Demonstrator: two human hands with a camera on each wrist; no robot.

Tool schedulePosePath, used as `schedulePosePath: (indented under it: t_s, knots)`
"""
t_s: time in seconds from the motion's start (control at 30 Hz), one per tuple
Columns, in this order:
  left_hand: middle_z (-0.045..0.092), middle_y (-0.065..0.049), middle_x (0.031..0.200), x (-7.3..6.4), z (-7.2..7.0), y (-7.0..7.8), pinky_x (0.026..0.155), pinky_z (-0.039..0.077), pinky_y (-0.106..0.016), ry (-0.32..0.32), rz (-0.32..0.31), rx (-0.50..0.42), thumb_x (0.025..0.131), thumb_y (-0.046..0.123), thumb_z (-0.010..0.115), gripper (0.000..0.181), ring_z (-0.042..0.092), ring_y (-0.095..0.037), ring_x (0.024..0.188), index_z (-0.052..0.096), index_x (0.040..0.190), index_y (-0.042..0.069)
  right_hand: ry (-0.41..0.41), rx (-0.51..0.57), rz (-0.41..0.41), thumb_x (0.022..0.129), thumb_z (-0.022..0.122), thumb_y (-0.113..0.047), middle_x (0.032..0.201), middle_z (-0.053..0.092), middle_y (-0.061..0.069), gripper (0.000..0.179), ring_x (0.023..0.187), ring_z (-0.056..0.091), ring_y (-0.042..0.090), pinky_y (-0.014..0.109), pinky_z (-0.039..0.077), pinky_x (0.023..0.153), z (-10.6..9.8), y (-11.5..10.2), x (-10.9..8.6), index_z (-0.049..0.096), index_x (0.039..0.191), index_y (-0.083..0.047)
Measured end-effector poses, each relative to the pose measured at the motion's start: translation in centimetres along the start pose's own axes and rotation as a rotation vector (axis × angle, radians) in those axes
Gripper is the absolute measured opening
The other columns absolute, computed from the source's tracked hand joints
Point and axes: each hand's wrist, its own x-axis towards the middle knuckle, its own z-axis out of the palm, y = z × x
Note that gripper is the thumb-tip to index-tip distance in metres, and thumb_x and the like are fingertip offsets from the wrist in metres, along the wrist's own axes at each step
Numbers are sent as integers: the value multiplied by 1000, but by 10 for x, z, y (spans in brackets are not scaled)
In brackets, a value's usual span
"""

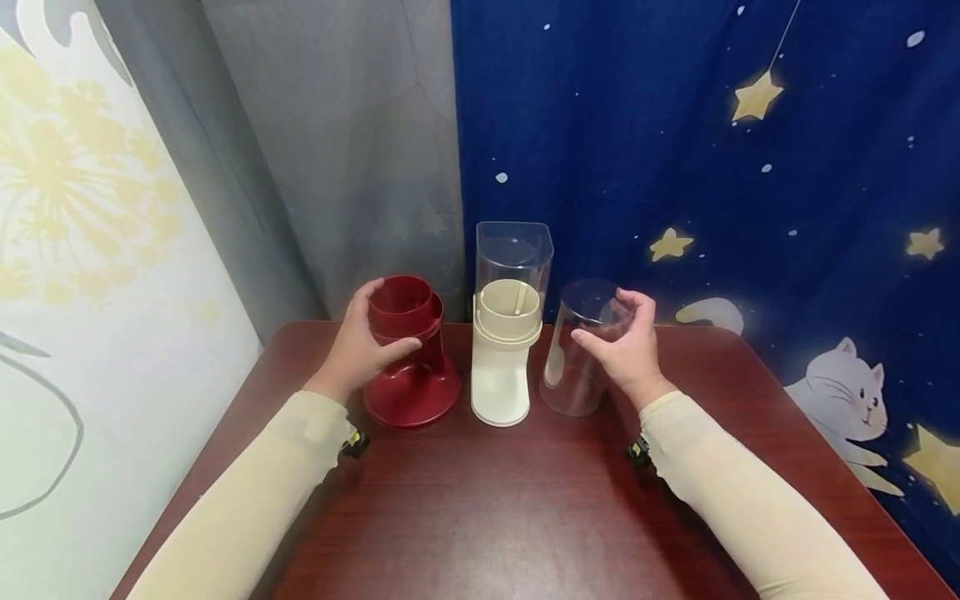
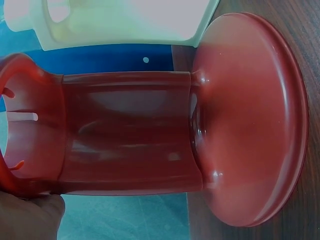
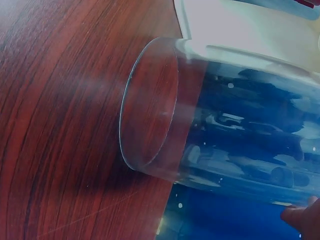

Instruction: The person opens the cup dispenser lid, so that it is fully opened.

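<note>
Backdrop: grey curtain [image 1: 337, 125] meeting a blue curtain [image 1: 600, 125] printed with gold stars and a pale cat [image 1: 847, 392].
Bench [image 1: 487, 500]: dark reddish wood grain with a dull sheen, far corners rounded.
Red stand [image 1: 412, 402]: near the bench's far left corner, upright; deep glossy red, broad round foot with a rolled lip, thick curved neck, cylindrical top.
Cream stand [image 1: 500, 387]: by the middle of the far edge, round collar in front, clear container [image 1: 516, 243] rising behind.
Clear cylinder [image 1: 573, 379]: between the cream stand and the far right corner; colourless, thin-walled, smooth, streaked with reflections.
Left hand [image 1: 356, 346]: gripping the red stand's top, thumb across the front.
Right hand [image 1: 632, 346]: curled about the clear cylinder's upper part, thumb on the near side.
</note>
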Motion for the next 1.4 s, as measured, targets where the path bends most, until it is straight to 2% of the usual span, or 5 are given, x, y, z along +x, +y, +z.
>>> schedulePosePath:
  t_s: [0.17,0.43,1.07,1.3,1.4]
  knots:
    - [34,-12,163,0,0,0,102,55,-62,-3,-1,-4,85,36,89,108,41,-37,144,19,167,24,-15,-21,3,79,89,2,156,39,20,93,151,42,29,15,52,100,-1,0,1,27,148,-1]
    - [36,-9,162,0,-1,1,101,56,-60,-3,-14,-9,84,35,90,108,43,-34,143,21,166,26,-34,-165,16,78,92,-5,167,28,16,110,157,33,33,50,32,126,-7,-8,4,20,161,-13]
    - [32,-7,167,-2,-3,5,104,53,-63,9,-12,-62,82,36,92,119,38,-35,149,11,169,31,-3,-242,-118,76,95,-48,168,33,8,110,158,28,24,54,22,130,-18,-47,24,31,160,-20]
    - [25,-3,172,-3,1,18,105,52,-64,80,24,-30,80,41,92,116,33,-32,152,15,168,38,-23,-228,-135,74,93,-55,169,32,2,111,159,26,21,53,20,131,-19,-63,30,31,160,-21]
    - [22,-1,174,-3,2,27,122,33,-65,158,99,1,78,41,93,113,22,-30,159,23,166,35,-31,-222,-136,74,92,-58,170,31,0,112,160,26,19,54,18,131,-18,-70,31,31,160,-22]
